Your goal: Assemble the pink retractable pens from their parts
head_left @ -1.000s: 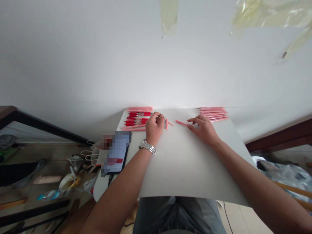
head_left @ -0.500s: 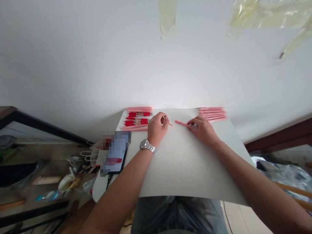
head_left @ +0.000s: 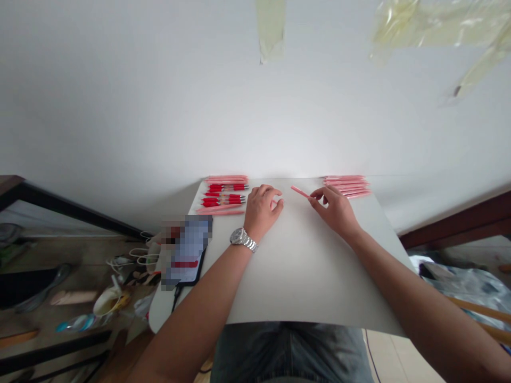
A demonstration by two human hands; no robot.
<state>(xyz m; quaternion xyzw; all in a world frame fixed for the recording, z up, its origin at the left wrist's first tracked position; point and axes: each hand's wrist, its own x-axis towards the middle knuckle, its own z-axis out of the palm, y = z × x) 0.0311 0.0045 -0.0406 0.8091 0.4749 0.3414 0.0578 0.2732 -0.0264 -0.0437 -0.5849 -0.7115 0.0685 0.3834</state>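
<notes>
My right hand (head_left: 334,209) pinches one end of a slim pink stick (head_left: 300,191) between thumb and fingers, its other end raised toward the upper left. My left hand (head_left: 263,209), with a metal watch (head_left: 241,238) on the wrist, is held over the table with thumb and forefinger apart. A small pink piece (head_left: 273,202) shows between those fingers; whether it touches them I cannot tell. Left of that hand lie red pens (head_left: 227,188) in rows, with pink sticks (head_left: 227,179) behind and more pink sticks (head_left: 219,210) in front.
A pile of pink sticks (head_left: 348,185) lies at the table's back right, by the wall (head_left: 199,96). A phone (head_left: 189,250) with a cable rests on the left edge of the white table (head_left: 311,282). A cup (head_left: 107,300) and clutter are down to the left.
My left fingers have spread from a pinch around a thin pink piece. My right hand has lifted and tilted the pink stick, its free end now higher.
</notes>
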